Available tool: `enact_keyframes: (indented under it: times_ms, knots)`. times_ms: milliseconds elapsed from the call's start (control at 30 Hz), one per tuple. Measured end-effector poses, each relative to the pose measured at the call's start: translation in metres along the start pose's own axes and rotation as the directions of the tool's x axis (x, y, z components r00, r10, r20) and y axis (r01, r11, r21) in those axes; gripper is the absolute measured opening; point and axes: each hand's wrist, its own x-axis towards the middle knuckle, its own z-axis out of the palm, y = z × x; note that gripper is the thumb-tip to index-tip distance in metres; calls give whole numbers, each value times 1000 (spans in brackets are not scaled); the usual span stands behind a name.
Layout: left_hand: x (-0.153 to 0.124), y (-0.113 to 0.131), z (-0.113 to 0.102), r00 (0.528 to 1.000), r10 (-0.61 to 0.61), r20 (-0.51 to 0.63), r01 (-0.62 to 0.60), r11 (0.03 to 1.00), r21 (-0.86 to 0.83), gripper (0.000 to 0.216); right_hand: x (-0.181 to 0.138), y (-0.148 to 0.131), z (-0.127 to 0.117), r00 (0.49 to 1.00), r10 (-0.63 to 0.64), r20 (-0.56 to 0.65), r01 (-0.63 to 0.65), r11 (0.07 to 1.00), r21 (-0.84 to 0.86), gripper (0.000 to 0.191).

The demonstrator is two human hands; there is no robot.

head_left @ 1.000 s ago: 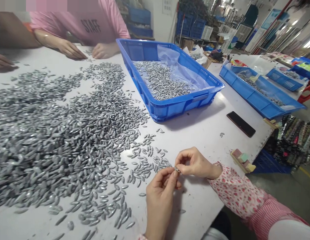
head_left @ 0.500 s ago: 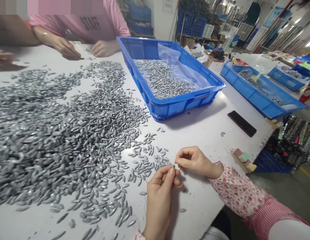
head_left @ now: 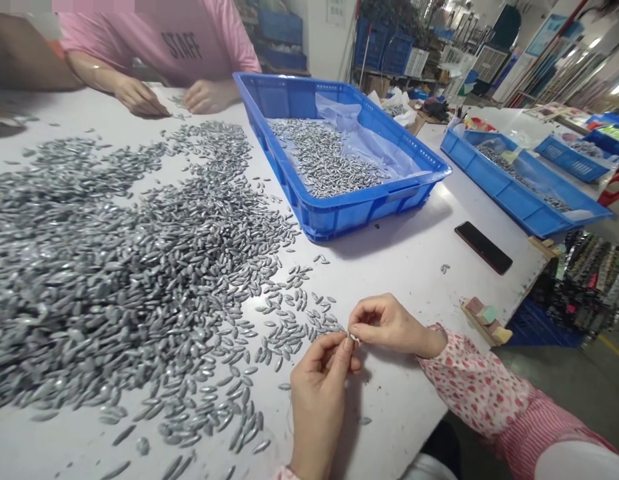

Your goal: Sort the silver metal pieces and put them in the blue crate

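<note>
My left hand (head_left: 316,400) and my right hand (head_left: 389,325) meet above the white tabletop (head_left: 399,393). Their fingertips pinch a small silver bead (head_left: 354,338) from both sides. Most of the bead is hidden by my fingers. A large spread of silver-grey oval beads (head_left: 114,267) lies loose on the table, its scattered edge close to my left hand. A pink floral sleeve (head_left: 469,377) covers my right forearm.
A blue plastic crate (head_left: 369,217) lined with clear plastic holds more beads. Behind the phone (head_left: 483,247) stands a second blue crate (head_left: 519,200). A co-worker's hands (head_left: 139,98) rest at the far table edge, and shelves and bins fill the background.
My fingertips have closed together around the small bead from a slightly wider gap. The hand at the far left edge has drawn mostly out of view.
</note>
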Motion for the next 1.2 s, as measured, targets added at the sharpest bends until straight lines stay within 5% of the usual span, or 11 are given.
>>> enact_keyframes:
  times_ms: [600,1200]
  knots:
    - [-3,-1,1,998,53,-30,-51,997,58,24,-2,8,9,999,44,-30,-40,990,136,4]
    - [3,2,6,987,-131,90,155,923,-353,33,-2,8,6,999,41,-12,-40,996,76,12]
